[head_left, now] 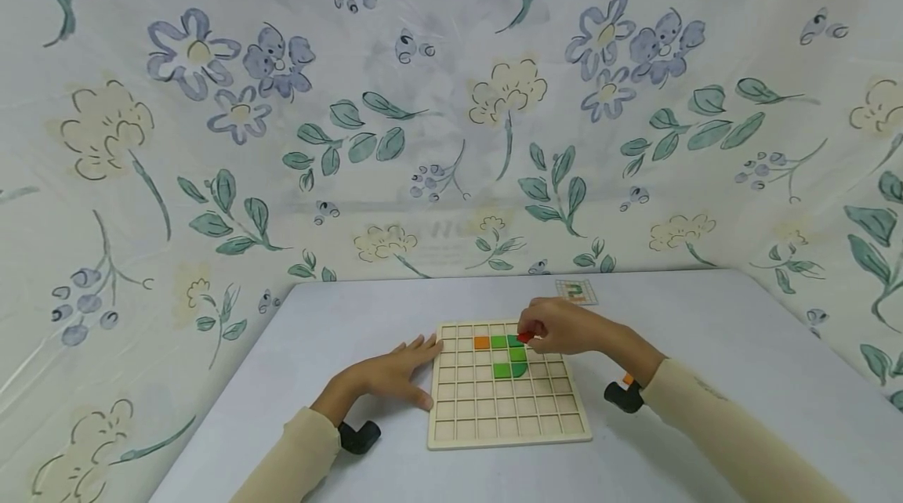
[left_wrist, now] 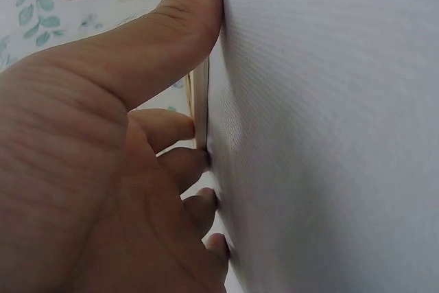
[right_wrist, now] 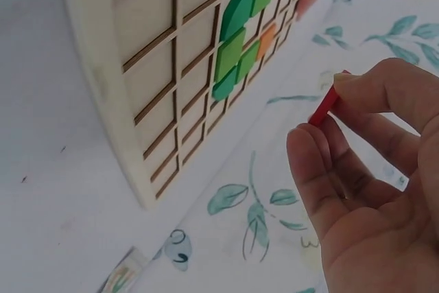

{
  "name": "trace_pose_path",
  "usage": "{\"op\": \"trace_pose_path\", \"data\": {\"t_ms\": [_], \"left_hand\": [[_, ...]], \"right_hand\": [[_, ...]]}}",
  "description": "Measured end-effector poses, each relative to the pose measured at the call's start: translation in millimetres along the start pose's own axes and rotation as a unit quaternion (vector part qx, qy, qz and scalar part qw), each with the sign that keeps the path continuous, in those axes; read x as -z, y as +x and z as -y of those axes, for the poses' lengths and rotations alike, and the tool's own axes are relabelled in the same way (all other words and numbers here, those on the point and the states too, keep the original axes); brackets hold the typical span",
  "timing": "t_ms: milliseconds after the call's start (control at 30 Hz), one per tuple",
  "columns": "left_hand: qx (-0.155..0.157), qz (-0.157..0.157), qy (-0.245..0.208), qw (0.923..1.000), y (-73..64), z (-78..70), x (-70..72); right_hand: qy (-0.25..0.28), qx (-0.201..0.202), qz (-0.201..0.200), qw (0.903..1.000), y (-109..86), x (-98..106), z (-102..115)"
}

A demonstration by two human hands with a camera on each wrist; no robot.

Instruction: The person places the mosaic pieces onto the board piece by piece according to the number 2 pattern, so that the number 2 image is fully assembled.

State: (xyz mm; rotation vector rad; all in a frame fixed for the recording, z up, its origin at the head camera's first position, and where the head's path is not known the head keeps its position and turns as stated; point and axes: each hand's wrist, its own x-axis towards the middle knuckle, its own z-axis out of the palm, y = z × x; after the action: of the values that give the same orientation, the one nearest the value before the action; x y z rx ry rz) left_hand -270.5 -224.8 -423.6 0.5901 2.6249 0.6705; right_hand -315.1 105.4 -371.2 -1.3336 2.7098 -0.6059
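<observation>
Pinching a red piece (right_wrist: 326, 106), right hand (head_left: 564, 327) hid the upper right of the grid board (head_left: 508, 409), lower centre; left hand (head_left: 397, 371), fingers spread, touched its left edge. Green tiles (head_left: 517, 355) on board, card (head_left: 576, 292) above.

Bright, diffuse light casts soft shadows on the white tabletop (head_left: 508, 478); the floral backdrop (left_wrist: 44, 29) looks blurred from the left wrist.

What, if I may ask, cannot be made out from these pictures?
Red piece: full shape; right grip covers part in head view, nearly edge-on in right wrist view.
Card: pattern details too small, head view; cut by bottom edge, right wrist view.
Orange bit: too small to identify, head view.
Board: face unseen, left wrist view; edge-on, partly behind left grip.
</observation>
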Motion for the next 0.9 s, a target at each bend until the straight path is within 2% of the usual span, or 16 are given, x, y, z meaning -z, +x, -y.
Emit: {"op": "trace_pose_path", "data": {"t_ms": [233,500,633,900], "left_hand": [[-0.003,0.001,-0.003,1.0000,0.3,-0.5,0.4],[0.009,0.000,-0.001,1.0000,0.7,-2.5,1.1],[0.009,0.001,-0.003,1.0000,0.2,-2.3,1.5],[0.002,0.005,-0.003,1.0000,-0.4,-1.7,1.2]], "right_hand": [[0.021,0.011,0.010,0.9997,11.5,-6.5,7.9],[0.032,0.021,0.022,0.9990,20.3,-15.3,13.7],[0.034,0.035,0.029,0.9984,23.4,-19.9,16.8],[0.030,0.036,0.040,0.9981,35.2,-30.8,20.9]]}}
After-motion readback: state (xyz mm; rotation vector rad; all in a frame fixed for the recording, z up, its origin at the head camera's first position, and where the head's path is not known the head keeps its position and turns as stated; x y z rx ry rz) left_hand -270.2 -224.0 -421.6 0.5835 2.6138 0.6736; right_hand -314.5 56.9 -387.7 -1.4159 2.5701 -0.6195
